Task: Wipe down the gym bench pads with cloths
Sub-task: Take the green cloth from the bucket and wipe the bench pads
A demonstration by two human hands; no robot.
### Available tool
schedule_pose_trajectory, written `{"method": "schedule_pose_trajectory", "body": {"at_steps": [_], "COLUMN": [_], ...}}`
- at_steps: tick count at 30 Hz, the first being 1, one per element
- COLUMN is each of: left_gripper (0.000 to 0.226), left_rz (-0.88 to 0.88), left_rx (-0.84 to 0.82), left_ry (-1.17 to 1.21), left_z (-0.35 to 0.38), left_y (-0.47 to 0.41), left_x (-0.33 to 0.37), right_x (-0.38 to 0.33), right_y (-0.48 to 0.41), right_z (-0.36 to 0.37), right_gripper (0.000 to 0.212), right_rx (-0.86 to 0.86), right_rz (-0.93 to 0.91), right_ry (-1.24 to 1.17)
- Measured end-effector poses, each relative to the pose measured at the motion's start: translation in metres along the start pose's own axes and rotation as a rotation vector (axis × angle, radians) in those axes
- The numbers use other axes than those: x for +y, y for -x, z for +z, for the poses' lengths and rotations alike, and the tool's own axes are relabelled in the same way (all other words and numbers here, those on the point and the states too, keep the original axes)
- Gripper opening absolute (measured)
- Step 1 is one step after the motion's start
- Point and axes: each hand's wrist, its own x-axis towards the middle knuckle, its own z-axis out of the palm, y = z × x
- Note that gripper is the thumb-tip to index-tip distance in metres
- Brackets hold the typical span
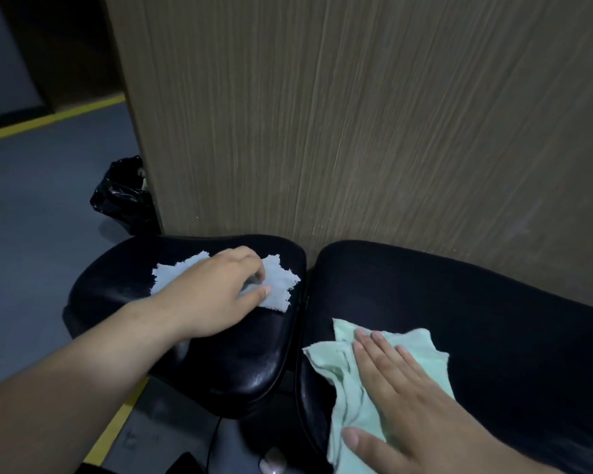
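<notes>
Two black bench pads sit side by side against a wooden wall: a smaller seat pad on the left and a long back pad on the right. My left hand lies on the seat pad with its fingers curled onto a pale blue-white cloth. My right hand presses flat, fingers straight, on a light green cloth at the near left end of the long pad. Part of the green cloth hangs over the pad's edge.
A wood-grain wall panel rises directly behind both pads. A black bin bag stands on the grey floor at the panel's left corner. Yellow floor lines run at the far left and beneath the seat pad.
</notes>
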Motion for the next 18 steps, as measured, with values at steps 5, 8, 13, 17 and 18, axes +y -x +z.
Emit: {"method": "schedule_pose_trajectory", "body": {"at_steps": [5, 8, 13, 17, 18], "left_gripper": [0.011, 0.008, 0.007, 0.009, 0.008], "left_rz": [-0.150, -0.259, -0.296, -0.318, -0.322], "left_rx": [0.149, 0.095, -0.013, 0.000, 0.001], "left_ry": [-0.106, -0.123, -0.053, 0.001, 0.014], "left_z": [-0.036, -0.049, -0.051, -0.049, -0.049], "left_y": [0.004, 0.014, 0.022, 0.024, 0.023], "left_x": [-0.041, -0.066, -0.092, -0.097, -0.098], "right_x": [-0.018, -0.025, -0.033, -0.037, -0.037], "right_y": [-0.031, -0.078, -0.164, -0.206, -0.213], "right_z": [-0.060, -0.065, -0.055, -0.045, -0.043], "right_gripper": [0.045, 0.016, 0.023, 0.038, 0.041], "right_rx": [0.258, 0.395, 0.317, 0.186, 0.186], "right_rz": [0.045, 0.002, -0.029, -0.036, -0.052], "right_ry": [-0.301, -0.269, -0.178, -0.147, -0.157]}}
